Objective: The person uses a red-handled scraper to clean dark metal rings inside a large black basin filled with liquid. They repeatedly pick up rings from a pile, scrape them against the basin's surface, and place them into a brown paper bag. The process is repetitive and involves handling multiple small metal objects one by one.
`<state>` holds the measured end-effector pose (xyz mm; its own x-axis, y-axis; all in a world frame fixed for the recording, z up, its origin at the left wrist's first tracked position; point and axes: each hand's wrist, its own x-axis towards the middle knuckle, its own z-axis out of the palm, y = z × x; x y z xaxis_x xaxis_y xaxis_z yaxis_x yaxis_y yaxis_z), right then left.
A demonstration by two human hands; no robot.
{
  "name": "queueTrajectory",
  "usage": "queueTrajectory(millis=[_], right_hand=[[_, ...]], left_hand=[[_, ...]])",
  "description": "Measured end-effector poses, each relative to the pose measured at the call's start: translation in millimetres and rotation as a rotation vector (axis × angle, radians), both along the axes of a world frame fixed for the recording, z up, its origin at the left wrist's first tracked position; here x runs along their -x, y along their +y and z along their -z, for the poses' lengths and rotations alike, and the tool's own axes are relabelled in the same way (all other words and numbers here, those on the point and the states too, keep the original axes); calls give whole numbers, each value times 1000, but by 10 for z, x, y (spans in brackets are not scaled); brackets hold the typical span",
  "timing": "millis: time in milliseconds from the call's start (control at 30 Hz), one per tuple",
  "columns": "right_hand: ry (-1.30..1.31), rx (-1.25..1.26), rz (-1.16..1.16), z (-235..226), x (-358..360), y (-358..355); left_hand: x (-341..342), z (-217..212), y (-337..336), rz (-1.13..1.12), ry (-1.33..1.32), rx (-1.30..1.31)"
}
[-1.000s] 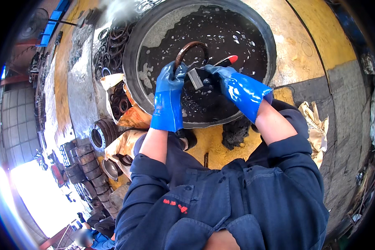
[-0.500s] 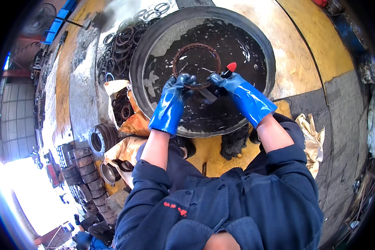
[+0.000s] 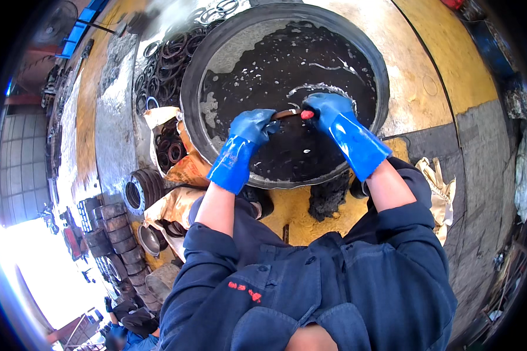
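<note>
The left hand (image 3: pixel 253 126), in a blue rubber glove, is closed around one end of a thin brown metal ring (image 3: pixel 287 113), of which only a short arc shows between the two gloves. The right hand (image 3: pixel 327 108), gloved in the same blue rubber, is closed on the other side of that arc and also grips a tool with a red plastic tip (image 3: pixel 306 114); the rest of the tool is hidden inside the fist, so its kind cannot be told. Both hands hold the ring low over the dark oily liquid (image 3: pixel 298 64), just at its surface, near the middle of a large round black basin (image 3: pixel 188 88). Ripples and pale foam spread on the liquid beyond the right hand.

The person wears a dark blue work jacket (image 3: pixel 310 292) with sleeves pushed up above bare forearms. Left of the basin lies a heap of dark rubber and metal rings (image 3: pixel 170 52) on a grey, wet floor. Just beside the basin's left rim, an open brown sack (image 3: pixel 168 146) holds more rusty rings. Further left and lower stand stacked round metal flanges (image 3: pixel 137 190). Below the basin's near rim a black oily rag (image 3: pixel 328 196) lies on the yellow painted floor (image 3: pixel 451 64).
</note>
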<state>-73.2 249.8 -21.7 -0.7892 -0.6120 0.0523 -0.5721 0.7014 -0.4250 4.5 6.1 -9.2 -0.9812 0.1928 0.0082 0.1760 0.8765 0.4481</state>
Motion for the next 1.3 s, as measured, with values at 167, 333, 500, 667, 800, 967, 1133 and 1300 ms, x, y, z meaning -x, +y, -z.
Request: queueTrajectory(millis=[167,333,500,667,800,967,1133,1300], right_hand=[[-355,-18,474,-128,39,0],[-586,316,276,-117,107,-29],[121,550,-8,-191,-64,-201],[-510,363,408,-97,-128,-288],[-936,675,442,5,-93,-309],[-1386,1099,634,68,-135,-472],[-1389,1139,644,-39,-191,-444],[-394,455,359,-45,-260,-378]], left_hand=[[-90,-156,-15,-359,-7,-299],[-74,-191,-175,-494,-24,-418],[-70,-183,-87,-447,0,-435],[-27,-59,-57,-430,64,-451],[-31,-6,4,-469,62,-512],[-31,23,96,-521,110,-566],[-4,171,8,-518,160,-629],[-36,4,77,-578,120,-733]])
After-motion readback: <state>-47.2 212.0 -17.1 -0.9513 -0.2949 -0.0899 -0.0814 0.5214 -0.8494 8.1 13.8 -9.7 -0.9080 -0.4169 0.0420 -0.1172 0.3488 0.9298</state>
